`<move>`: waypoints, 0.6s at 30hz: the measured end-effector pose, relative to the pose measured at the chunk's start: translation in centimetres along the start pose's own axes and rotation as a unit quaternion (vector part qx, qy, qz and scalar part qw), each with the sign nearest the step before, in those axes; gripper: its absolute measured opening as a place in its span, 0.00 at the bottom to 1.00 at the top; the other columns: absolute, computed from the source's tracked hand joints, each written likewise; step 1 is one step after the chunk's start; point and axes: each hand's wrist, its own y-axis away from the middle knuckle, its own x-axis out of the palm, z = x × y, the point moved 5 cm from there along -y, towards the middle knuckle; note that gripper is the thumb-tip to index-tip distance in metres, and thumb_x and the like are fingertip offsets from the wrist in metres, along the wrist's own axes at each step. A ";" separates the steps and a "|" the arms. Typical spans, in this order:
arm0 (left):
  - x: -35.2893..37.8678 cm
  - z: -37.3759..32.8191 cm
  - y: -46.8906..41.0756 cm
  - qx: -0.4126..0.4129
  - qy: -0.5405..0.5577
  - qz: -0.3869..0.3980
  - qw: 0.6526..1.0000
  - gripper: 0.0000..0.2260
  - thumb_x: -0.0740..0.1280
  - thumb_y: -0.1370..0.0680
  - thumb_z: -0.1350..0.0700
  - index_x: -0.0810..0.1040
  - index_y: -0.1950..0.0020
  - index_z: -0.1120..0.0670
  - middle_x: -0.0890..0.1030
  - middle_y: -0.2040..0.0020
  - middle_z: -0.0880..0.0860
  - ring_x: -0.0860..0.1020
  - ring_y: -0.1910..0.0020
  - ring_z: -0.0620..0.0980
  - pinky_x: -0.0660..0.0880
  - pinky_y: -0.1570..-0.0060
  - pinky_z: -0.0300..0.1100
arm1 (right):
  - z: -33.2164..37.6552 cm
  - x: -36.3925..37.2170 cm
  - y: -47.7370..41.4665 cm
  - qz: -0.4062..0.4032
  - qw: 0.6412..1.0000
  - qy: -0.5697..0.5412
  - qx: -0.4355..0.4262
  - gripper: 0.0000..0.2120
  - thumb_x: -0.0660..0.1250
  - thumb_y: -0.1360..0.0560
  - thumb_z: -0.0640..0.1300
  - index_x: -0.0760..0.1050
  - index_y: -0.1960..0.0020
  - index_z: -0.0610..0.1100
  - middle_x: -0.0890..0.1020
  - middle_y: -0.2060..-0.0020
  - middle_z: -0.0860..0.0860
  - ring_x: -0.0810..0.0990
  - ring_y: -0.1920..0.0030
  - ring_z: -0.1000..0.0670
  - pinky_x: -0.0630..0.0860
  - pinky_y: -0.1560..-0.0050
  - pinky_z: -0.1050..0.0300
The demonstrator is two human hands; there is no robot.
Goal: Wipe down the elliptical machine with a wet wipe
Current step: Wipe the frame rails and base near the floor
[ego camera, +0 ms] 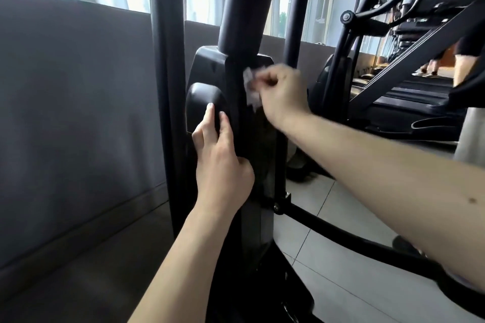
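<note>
Now rt hand (282, 93) holds crumpled white wipe (250, 86) on black elliptical (244, 10).

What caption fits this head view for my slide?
Right hand holds a wet wipe against the elliptical's black column while the left hand rests on its rounded cover.

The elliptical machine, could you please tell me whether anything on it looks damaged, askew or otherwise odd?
Nothing stands out. The elliptical machine looks whole, with no crack or loose part visible. The right hand holds the wet wipe against the centre column, and the left hand rests on the rounded cover.
</note>
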 end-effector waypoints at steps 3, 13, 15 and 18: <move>0.0 -0.1 0.2 -0.006 -0.018 0.005 1.000 0.38 0.65 0.27 0.66 0.56 0.18 0.59 0.46 0.18 0.48 0.49 0.22 0.51 0.63 0.46 0.33 | 0.8 -0.2 -2.1 -0.033 0.999 -0.013 -0.021 0.07 0.74 0.24 0.39 0.85 0.61 0.44 0.84 0.59 0.52 0.82 0.59 0.62 0.81 0.51 0.61; 0.7 0.0 0.2 0.013 -0.053 -0.005 0.998 0.38 0.65 0.29 0.66 0.57 0.19 0.61 0.49 0.17 0.54 0.53 0.23 0.54 0.67 0.47 0.34 | -5.7 -0.3 7.7 0.054 0.992 0.014 0.117 0.06 0.74 0.23 0.37 0.85 0.55 0.47 0.81 0.57 0.55 0.80 0.58 0.66 0.69 0.57 0.78; 0.8 -0.1 0.2 0.016 -0.057 -0.010 0.998 0.39 0.65 0.29 0.66 0.57 0.19 0.62 0.50 0.17 0.55 0.53 0.24 0.54 0.66 0.46 0.34 | -4.5 -0.3 5.0 0.016 0.996 0.006 0.090 0.03 0.74 0.22 0.42 0.87 0.52 0.46 0.83 0.56 0.52 0.81 0.57 0.59 0.70 0.58 0.76; 0.9 0.0 0.3 0.014 -0.062 -0.008 0.998 0.39 0.66 0.30 0.65 0.57 0.19 0.62 0.50 0.17 0.55 0.52 0.24 0.54 0.69 0.51 0.35 | -1.9 -0.1 0.2 -0.024 0.999 0.003 0.031 0.07 0.72 0.21 0.45 0.88 0.53 0.45 0.82 0.59 0.52 0.78 0.60 0.62 0.69 0.57 0.72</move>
